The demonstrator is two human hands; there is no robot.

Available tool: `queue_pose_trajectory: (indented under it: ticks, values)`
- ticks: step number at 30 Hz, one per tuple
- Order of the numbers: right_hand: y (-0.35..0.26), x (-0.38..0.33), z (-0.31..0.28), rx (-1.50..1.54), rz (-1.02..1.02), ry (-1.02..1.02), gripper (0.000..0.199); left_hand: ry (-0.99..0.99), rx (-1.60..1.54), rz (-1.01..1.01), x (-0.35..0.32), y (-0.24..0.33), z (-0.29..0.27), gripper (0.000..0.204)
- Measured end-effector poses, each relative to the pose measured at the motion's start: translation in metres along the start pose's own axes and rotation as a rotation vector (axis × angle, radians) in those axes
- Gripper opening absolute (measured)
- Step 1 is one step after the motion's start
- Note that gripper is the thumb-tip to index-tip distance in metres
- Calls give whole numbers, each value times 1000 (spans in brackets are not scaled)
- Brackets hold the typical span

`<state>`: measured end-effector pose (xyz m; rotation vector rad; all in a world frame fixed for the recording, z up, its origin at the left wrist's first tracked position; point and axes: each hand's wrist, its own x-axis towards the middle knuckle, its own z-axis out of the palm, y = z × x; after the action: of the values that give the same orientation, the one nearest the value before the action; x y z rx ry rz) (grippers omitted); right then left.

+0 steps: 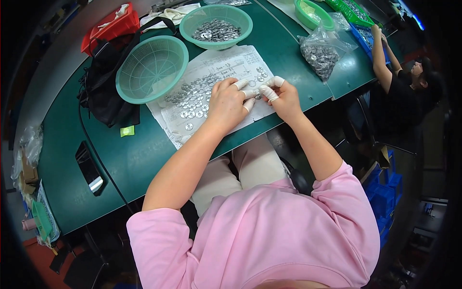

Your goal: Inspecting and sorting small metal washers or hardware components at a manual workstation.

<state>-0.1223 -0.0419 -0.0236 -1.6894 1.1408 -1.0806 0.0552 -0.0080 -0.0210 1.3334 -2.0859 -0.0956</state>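
Observation:
Small round metal discs with centre holes [191,114] lie spread over a sheet of printed drawings [245,60] on the green table. My left hand [227,105] rests over the discs, white covers on several fingertips, thumb and fingers apart and reaching towards the right hand. My right hand [287,102], also with covered fingertips, is closed in a pinch at the sheet's right side. A metal disc [258,97] shows at its fingertips, partly hidden. A few more discs [261,73] lie just beyond the hands.
Beyond the sheet stand an empty green mesh basket [124,82] and another [240,37] holding discs. A clear bag of metal parts [321,55] lies at right. A black bag [103,91], a phone [89,168] and a red bin [115,28] are leftward. A co-worker [404,91] sits far right.

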Motion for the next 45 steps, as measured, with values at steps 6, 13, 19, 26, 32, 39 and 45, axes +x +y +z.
queue_pose_trajectory:
  ticks: [6,13,19,26,32,39,45]
  values:
    - [-3,-1,-1,25,42,-63,13,7,-13,3,0,-1,2,17]
    - [-1,-5,3,-358,-385,10,13,-15,-6,-10,-1,-1,1,18]
    - [-3,-1,4,-389,-334,4,13,-22,1,-17,1,-1,0,18]
    - [-5,-3,5,-467,-388,10,15,-30,5,-13,1,0,-2,19]
    - [-2,-2,4,-333,-350,46,15,-24,-2,9,2,-2,1,19]
    - [-11,6,3,7,23,14,13,-59,-88,-26,3,-4,-7,20]
    - [-9,3,9,-34,28,5,12,-82,-125,-92,4,-7,-4,19]
